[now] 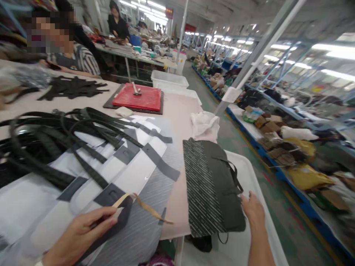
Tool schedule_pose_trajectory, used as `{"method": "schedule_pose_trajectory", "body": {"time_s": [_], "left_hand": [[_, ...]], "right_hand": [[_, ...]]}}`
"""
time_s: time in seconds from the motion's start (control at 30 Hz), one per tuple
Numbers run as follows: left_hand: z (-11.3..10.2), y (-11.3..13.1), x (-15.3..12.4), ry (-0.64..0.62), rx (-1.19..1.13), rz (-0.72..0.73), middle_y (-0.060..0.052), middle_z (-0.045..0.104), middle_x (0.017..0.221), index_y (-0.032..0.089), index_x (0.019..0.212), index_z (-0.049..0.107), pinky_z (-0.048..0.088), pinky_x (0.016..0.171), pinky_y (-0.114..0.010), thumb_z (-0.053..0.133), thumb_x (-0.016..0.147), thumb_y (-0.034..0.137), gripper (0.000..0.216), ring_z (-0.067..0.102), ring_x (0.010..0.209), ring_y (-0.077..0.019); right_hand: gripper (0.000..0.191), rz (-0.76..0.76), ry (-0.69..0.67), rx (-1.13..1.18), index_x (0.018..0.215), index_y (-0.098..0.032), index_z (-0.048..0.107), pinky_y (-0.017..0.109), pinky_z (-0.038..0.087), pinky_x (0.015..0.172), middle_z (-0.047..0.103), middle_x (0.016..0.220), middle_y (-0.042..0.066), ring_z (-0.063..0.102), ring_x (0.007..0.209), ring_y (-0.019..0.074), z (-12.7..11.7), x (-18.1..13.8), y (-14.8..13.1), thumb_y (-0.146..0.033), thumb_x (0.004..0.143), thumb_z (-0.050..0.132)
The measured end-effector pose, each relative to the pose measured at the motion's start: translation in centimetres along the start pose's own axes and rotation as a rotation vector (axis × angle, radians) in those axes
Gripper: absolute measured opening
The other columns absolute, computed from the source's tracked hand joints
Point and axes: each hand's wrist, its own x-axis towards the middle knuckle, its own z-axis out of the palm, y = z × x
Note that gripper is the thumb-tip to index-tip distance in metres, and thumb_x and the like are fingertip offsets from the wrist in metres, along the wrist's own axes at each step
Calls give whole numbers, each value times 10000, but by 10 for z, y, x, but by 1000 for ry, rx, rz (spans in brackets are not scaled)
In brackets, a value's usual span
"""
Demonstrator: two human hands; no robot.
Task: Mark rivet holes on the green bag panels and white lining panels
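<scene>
My left hand is closed in a pinch on a tan backing strip that curls off a dark grey patch at the table's near edge. The patch lies on white and grey striped sheets. My right hand rests with fingers together on the right edge of a dark bag piece with a striped panel, which hangs over the table's right edge and a white bin. Its fingertips are partly hidden by the fabric.
Black straps pile at the left. A red pad with a hammer sits farther back, with white bins behind it. A crumpled white cloth lies at the table's right edge. People sit across the table. Blue racks line the aisle at right.
</scene>
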Motion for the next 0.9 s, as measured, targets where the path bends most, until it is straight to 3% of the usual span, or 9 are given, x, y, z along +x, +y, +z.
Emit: {"method": "schedule_pose_trajectory", "body": {"time_s": [0.07,0.13,0.3,0.37,0.43,0.53,0.63,0.9], "left_hand": [[-3,2,-4,-34,-64,-92,23,714,718,222,912,712,511,593,-210,583,837,504,319,631,623,-151],[-3,4,-5,-49,-106,-111,38,646,614,192,932,668,460,522,-198,587,833,455,292,563,534,-123],[-2,3,-2,-103,-166,-79,98,595,590,198,1134,505,435,547,-191,600,834,335,343,543,525,-105],[-2,1,-2,-138,-150,-49,91,611,613,199,1143,535,431,557,-186,600,847,342,335,557,545,-102],[-3,-1,-3,-163,-97,5,70,633,639,201,1024,624,412,538,-176,590,866,366,231,562,551,-96],[-4,-4,-4,-137,-5,90,49,624,623,190,775,660,384,532,-170,571,885,382,239,553,549,-89],[-2,-8,-5,-102,13,126,48,596,597,186,675,625,380,551,-173,577,885,376,288,543,550,-86],[8,-13,-3,-51,72,209,20,659,660,194,773,662,402,599,-207,557,881,219,153,600,617,-112]], "right_hand": [[541,-26,-86,9,1015,-132,682,572,453,955,700,1072,270,660,1018,407,19,-23,-8,-523,668,542],[534,-111,-243,104,1099,-164,679,471,497,951,722,1085,182,687,987,331,40,-60,-34,-505,707,555],[314,-441,-764,509,1096,-197,699,350,555,838,743,1024,95,702,905,233,75,-176,-139,-363,854,589],[266,-580,-893,600,1115,-213,691,309,550,820,737,1004,65,690,889,199,78,-211,-174,-268,874,594],[281,-721,-976,646,1148,-221,672,289,540,808,722,1007,50,671,872,178,78,-234,-197,-207,877,600],[297,-910,-999,625,1164,-212,649,302,520,808,706,1007,57,641,871,183,80,-250,-213,-170,873,605],[226,-1042,-968,543,1084,-217,662,317,495,824,704,965,53,627,897,195,87,-254,-217,-151,883,581],[178,-1256,-763,412,883,-214,685,297,466,653,688,775,50,602,730,195,101,-262,-208,-142,860,524]]}}
